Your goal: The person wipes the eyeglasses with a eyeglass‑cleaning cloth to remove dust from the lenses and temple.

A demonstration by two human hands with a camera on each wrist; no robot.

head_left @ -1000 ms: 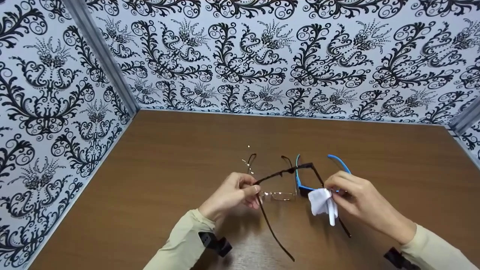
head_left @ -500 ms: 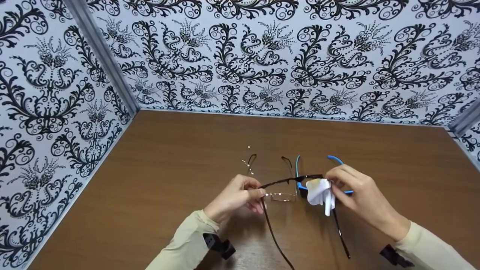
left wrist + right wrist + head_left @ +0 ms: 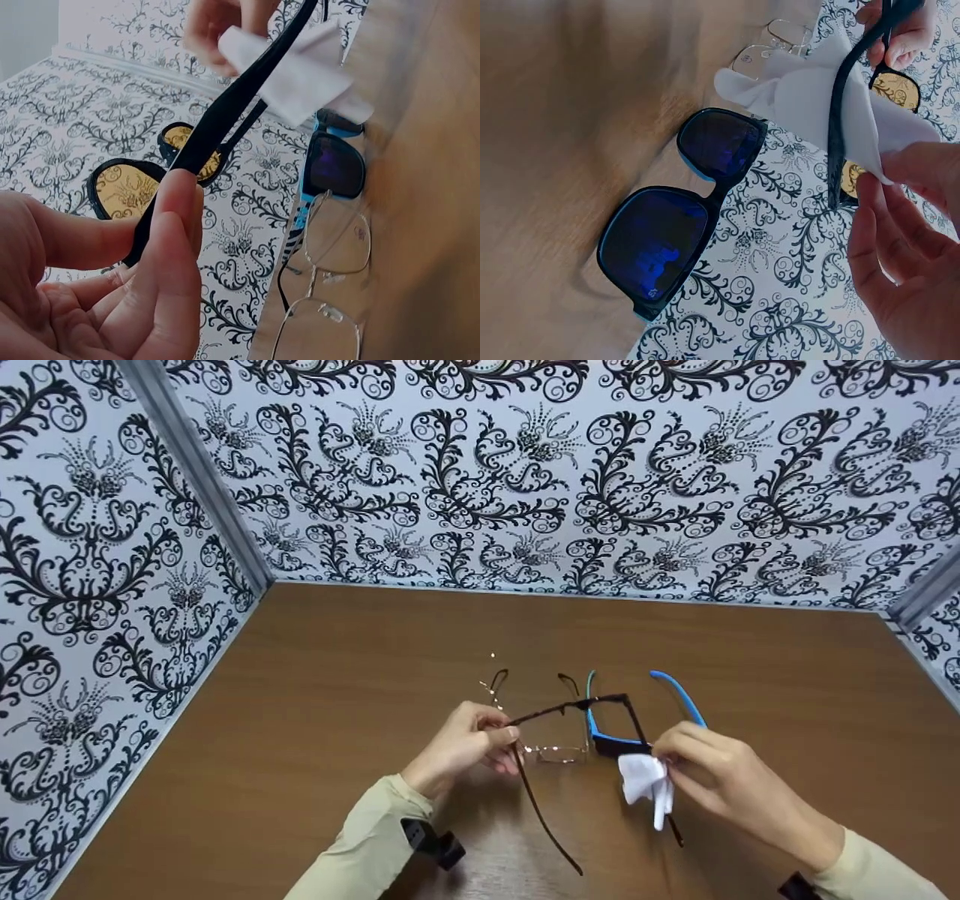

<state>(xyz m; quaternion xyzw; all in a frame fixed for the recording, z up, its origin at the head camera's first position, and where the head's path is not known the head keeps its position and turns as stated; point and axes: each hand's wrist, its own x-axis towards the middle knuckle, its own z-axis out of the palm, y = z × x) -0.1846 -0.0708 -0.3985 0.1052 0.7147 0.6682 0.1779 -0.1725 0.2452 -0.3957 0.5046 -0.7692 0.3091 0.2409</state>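
Observation:
Black-framed glasses (image 3: 580,705) with yellow lenses (image 3: 126,187) are held up over the table, arms unfolded toward the wearer. My left hand (image 3: 463,744) pinches them between thumb and fingers at the left hinge. In my right hand (image 3: 721,769), a white cloth (image 3: 640,777) is pinched between thumb and fingertips. The cloth hangs in folds by the right arm of the glasses, below its hinge. That arm (image 3: 840,120) passes in front of the cloth in the right wrist view.
Thin wire-rimmed glasses (image 3: 561,754) lie on the brown table (image 3: 360,660) beyond the hands. Beside them, to the right, sit blue sunglasses (image 3: 686,697) with dark lenses (image 3: 656,240). Patterned black-and-white walls (image 3: 517,472) stand behind and at the sides.
Half a second ago the cloth was up at the right lens; my right hand has since drawn it down along the arm. The front of the glasses has tipped back up.

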